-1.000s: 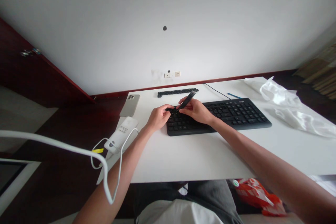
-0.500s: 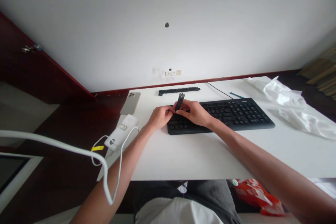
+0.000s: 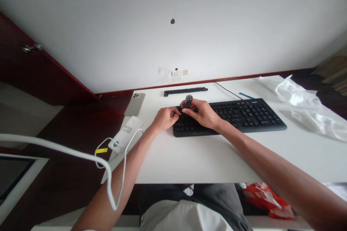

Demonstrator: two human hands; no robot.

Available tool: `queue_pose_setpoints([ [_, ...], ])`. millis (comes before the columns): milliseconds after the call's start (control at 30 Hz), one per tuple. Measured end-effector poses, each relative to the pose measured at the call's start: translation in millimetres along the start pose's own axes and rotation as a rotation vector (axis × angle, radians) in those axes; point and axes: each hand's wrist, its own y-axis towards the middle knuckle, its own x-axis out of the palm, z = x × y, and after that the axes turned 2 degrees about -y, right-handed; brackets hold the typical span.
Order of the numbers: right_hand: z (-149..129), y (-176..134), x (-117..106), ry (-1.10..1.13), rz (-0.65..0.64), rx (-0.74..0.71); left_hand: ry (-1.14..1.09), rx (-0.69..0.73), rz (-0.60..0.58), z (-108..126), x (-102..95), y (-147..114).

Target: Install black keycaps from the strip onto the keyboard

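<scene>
A black keyboard (image 3: 244, 115) lies on the white table, with both my hands over its left part. My right hand (image 3: 203, 113) grips a short, dark grey tool (image 3: 188, 101) between thumb and fingers, its notched, lighter end pointing up. The tool's lower end is hidden at the hand. Just left of it, my left hand (image 3: 166, 118) is closed in a pinch at the keyboard's upper left corner. What its fingertips hold, if anything, is too small to make out. Behind the keyboard, loose black keycaps (image 3: 185, 91) form a long row.
At the table's left edge lie a phone (image 3: 135, 104) and a white power bank or adapter (image 3: 126, 134) with a white cable (image 3: 108, 177). A blue stick (image 3: 246, 95) rests behind the keyboard. Crumpled white plastic (image 3: 295, 94) covers the right side of the white table (image 3: 173, 162).
The tool in my right hand has tipped and sits slightly lower. My left fingertips have drawn a little away from the right hand. The view has shifted slightly.
</scene>
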Motion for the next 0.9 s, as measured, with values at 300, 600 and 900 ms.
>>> queue_pose_setpoints([
  [300, -8.7, 1.6, 0.7, -0.031, 0.005, 0.032, 0.027, -0.001, -0.001, 0.7, -2.3, 0.1],
  [600, -9.0, 1.0, 0.5, -0.089, 0.001, 0.034, 0.07, -0.019, 0.005, 0.9, -6.2, 1.0],
  [900, 6.4, -0.3, -13.6, 0.066, -0.034, 0.112, 0.01, -0.025, 0.009, 1.7, -1.8, -1.1],
])
